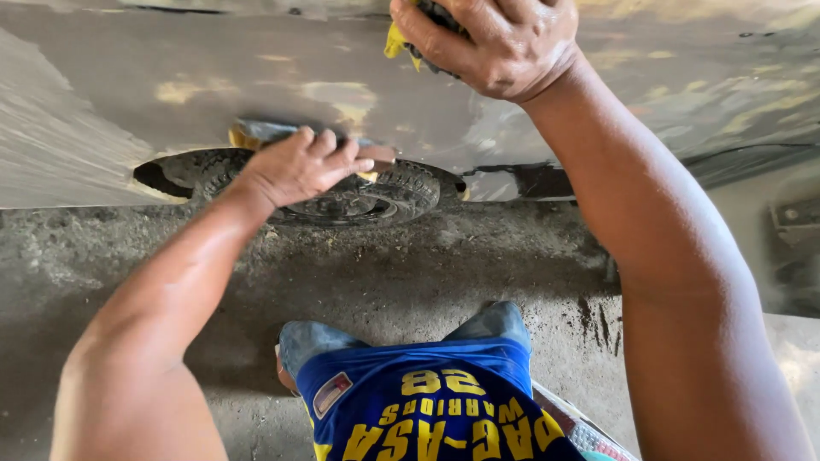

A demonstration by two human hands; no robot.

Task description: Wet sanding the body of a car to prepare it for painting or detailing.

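The grey car body panel fills the upper part of the view; it is smooth metal, dull and patchy, with yellowish sanded spots and a wet shine to the right of the wheel arch. Below the panel lies the concrete floor, rough, dirty and dark with dust and stains. In the wheel arch, at the lower edge of the panel, sits a black rubber tyre with a deep block tread.

The person wears a blue jersey with yellow print and grey-blue trousers, seen under the panel, at the bottom of the view.

The right hand presses on the panel near its top edge, fingers closed around a dark pad with a yellow cloth that sticks out at its left side. The left hand lies flat on the panel just above the tyre, fingers together and stretched, pressing on a flat sanding block, grey on top with a yellow edge. The block touches the panel at the rim of the wheel arch.
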